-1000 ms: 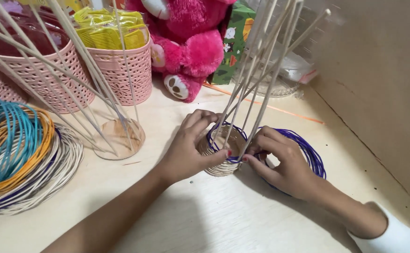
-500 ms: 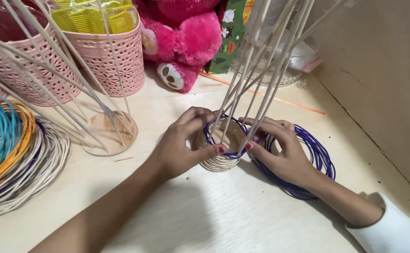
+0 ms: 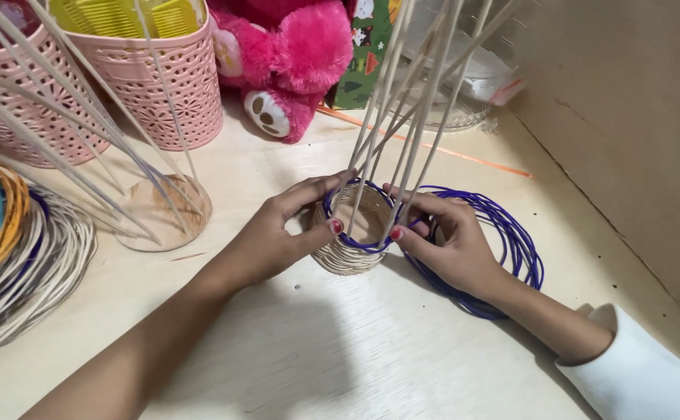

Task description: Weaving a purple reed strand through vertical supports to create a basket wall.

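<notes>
Change: both hands shifted slightly around the small woven basket (image 3: 353,237).
Left hand (image 3: 277,233): grip clamped on basket's left wall.
Right hand (image 3: 449,245): grip clamped on basket's right rim.
Purple cord coil (image 3: 511,241): lay right of basket.

Looks like a home craft corner, not a proper workshop. Pale wooden table (image 3: 293,365) pushed against a plain wall, a pink plush toy (image 3: 293,62) sitting at the back, pink lattice storage baskets (image 3: 173,85) holding combs, and coils of coloured weaving cord (image 3: 13,257) piled up beside a half-woven small basket (image 3: 351,249).
</notes>
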